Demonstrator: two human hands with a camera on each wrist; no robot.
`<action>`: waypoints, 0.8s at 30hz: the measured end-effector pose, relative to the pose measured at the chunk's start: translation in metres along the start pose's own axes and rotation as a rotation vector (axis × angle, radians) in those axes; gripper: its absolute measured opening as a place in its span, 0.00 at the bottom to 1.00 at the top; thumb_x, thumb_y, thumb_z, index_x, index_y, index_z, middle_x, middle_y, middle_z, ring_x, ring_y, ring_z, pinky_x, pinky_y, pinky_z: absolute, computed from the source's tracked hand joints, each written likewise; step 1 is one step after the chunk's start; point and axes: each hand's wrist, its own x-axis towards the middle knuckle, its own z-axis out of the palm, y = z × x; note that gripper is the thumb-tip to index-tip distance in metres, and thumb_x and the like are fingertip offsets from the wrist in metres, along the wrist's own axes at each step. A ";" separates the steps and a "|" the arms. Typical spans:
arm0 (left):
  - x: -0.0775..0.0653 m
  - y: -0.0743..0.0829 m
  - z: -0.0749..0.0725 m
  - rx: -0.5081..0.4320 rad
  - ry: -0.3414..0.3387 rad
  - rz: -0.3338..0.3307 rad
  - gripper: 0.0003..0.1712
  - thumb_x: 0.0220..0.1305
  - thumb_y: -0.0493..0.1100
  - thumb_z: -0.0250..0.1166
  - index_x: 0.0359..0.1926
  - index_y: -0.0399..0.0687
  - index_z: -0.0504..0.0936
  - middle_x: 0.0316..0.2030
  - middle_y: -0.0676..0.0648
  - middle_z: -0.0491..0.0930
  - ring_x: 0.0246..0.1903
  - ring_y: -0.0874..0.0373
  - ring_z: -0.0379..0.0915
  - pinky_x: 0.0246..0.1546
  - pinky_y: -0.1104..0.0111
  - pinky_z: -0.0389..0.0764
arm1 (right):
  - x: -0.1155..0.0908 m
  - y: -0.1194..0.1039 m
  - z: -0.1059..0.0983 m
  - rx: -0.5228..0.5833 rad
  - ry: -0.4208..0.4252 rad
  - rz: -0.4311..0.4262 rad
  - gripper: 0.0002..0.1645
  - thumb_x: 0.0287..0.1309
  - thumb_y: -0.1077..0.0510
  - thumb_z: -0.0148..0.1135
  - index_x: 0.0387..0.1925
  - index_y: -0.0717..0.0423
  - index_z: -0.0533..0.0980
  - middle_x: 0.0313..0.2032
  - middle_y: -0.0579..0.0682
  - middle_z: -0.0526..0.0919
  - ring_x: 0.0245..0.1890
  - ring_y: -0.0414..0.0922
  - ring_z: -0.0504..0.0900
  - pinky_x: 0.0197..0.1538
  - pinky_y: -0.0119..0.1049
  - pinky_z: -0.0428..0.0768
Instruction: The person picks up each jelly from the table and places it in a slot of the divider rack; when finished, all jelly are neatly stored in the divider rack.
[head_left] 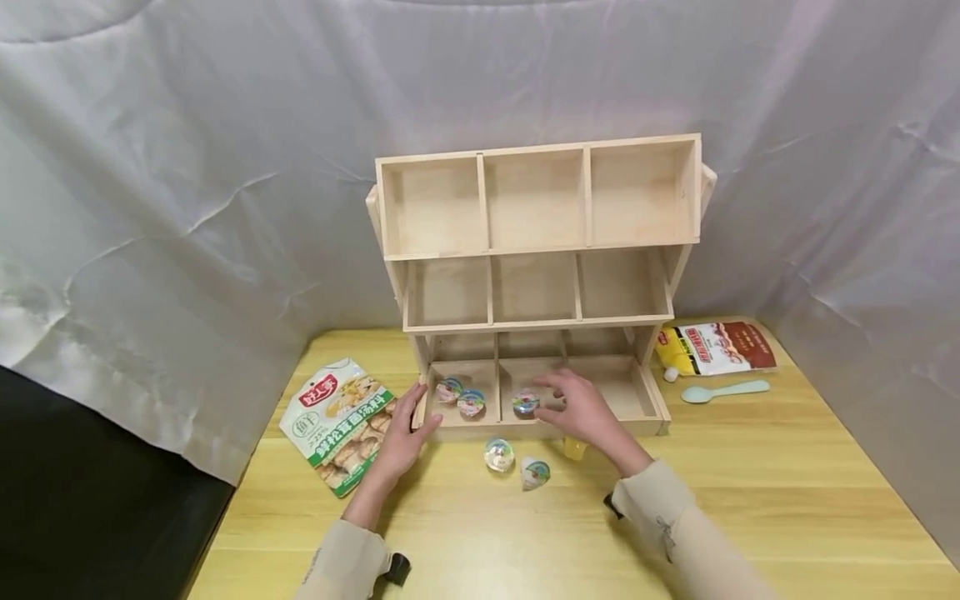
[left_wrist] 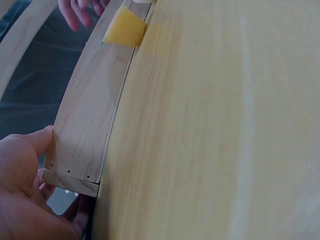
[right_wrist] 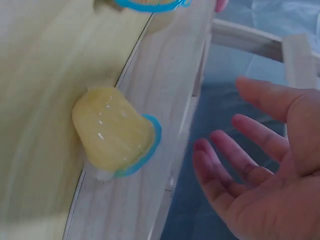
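My left hand point(head_left: 402, 442) grips the front left corner of a three-tier wooden rack point(head_left: 536, 429); the thumb lies on the front board, fingers round the side. Over the bottom tier is my right hand point(head_left: 581, 408), its fingers spread and holding nothing. Close to its fingertips, a jelly cup point(head_left: 525, 402) sits in the bottom middle compartment. Two more cups point(head_left: 471, 403) lie in the bottom left compartment. In front of the rack are a pale jelly cup point(head_left: 498, 456), a tilted one point(head_left: 535, 473), and a yellow one point(right_wrist: 112, 131) against the front board, partly hidden by my right wrist in the head view.
A green and white food pouch point(head_left: 341, 425) lies left of the rack. On the right are a spouted yellow, white and brown pouch point(head_left: 716, 348) and a pale blue spoon point(head_left: 723, 392). Grey cloth point(head_left: 247, 158) hangs behind and at the sides.
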 end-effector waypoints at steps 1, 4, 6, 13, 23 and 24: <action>0.001 0.000 0.000 0.000 0.000 0.002 0.41 0.74 0.47 0.65 0.80 0.45 0.58 0.82 0.39 0.47 0.80 0.34 0.42 0.77 0.40 0.56 | -0.004 -0.001 -0.002 0.016 0.000 -0.007 0.30 0.59 0.58 0.74 0.63 0.58 0.79 0.60 0.62 0.81 0.51 0.61 0.85 0.51 0.54 0.87; 0.002 -0.001 -0.001 0.013 -0.006 0.009 0.41 0.75 0.48 0.65 0.80 0.45 0.57 0.82 0.39 0.46 0.80 0.34 0.42 0.77 0.40 0.55 | -0.018 -0.001 -0.004 0.059 -0.028 -0.066 0.27 0.59 0.61 0.74 0.61 0.59 0.80 0.56 0.62 0.84 0.46 0.55 0.86 0.48 0.48 0.88; 0.002 -0.001 -0.001 0.022 -0.011 0.005 0.41 0.75 0.49 0.64 0.81 0.46 0.57 0.82 0.39 0.46 0.80 0.35 0.42 0.78 0.41 0.55 | -0.027 0.000 -0.002 0.083 -0.073 -0.115 0.25 0.59 0.63 0.74 0.59 0.60 0.81 0.52 0.62 0.85 0.43 0.52 0.86 0.46 0.44 0.88; 0.000 0.000 -0.002 0.048 -0.022 0.001 0.42 0.76 0.50 0.63 0.81 0.46 0.56 0.82 0.39 0.45 0.80 0.35 0.42 0.78 0.43 0.53 | -0.049 0.007 0.015 0.034 -0.212 -0.200 0.24 0.59 0.59 0.75 0.57 0.60 0.82 0.52 0.56 0.86 0.42 0.49 0.86 0.47 0.43 0.88; 0.001 0.001 -0.002 0.059 -0.003 0.003 0.41 0.75 0.48 0.64 0.81 0.46 0.57 0.82 0.40 0.47 0.80 0.36 0.44 0.78 0.43 0.53 | -0.048 0.014 0.034 0.000 -0.254 -0.201 0.20 0.57 0.56 0.77 0.51 0.56 0.85 0.42 0.45 0.84 0.40 0.41 0.81 0.43 0.34 0.83; 0.001 0.001 -0.002 0.057 -0.001 0.002 0.41 0.75 0.48 0.64 0.81 0.46 0.57 0.82 0.40 0.47 0.80 0.36 0.44 0.78 0.43 0.54 | -0.048 0.014 0.035 0.002 -0.255 -0.196 0.19 0.57 0.56 0.77 0.50 0.55 0.85 0.41 0.44 0.84 0.39 0.40 0.80 0.42 0.33 0.82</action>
